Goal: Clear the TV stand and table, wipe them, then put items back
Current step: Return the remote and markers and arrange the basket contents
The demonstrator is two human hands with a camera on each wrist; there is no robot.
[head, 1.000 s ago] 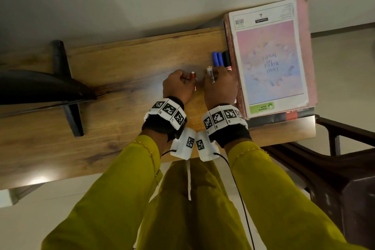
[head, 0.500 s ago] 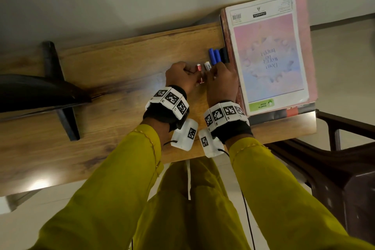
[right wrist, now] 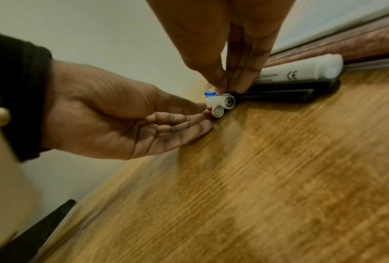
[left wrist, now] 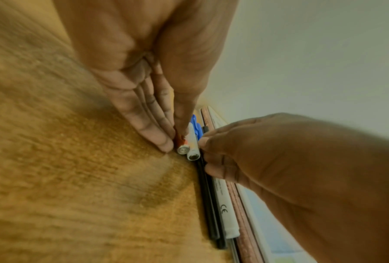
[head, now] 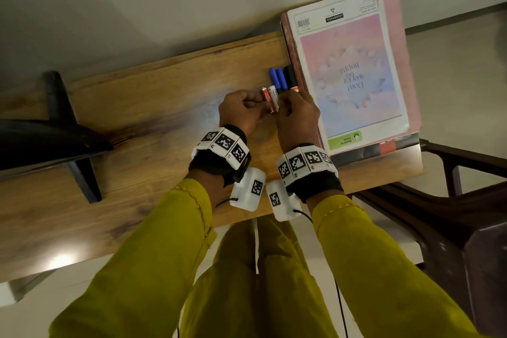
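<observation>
Both hands meet over the wooden plank top of the stand (head: 153, 107), fingertips pressed in on two small cylinder batteries lying side by side. Left hand (head: 241, 112) has its fingers nearly straight and held together, their tips against the orange-red battery (left wrist: 181, 141) — thumb laid along its top. Right hand (head: 297, 118) comes from the right, its fingertips bearing down on the white battery (left wrist: 192, 140), which touches the orange-red one on its right. Whether either hand truly pinches its battery or only pushes it, the views do not settle.

Just right of the batteries lie the blue-capped and black marker pens (head: 282, 78), parallel and touching, packed against the edge of the stack of books with a pink-and-blue pastel cover (head: 354, 68) at the stand's right end. At the left stands the black foot of a television (head: 68, 134). A dark brown wooden chair (head: 466, 214) sits near right, below the stand's edge.
</observation>
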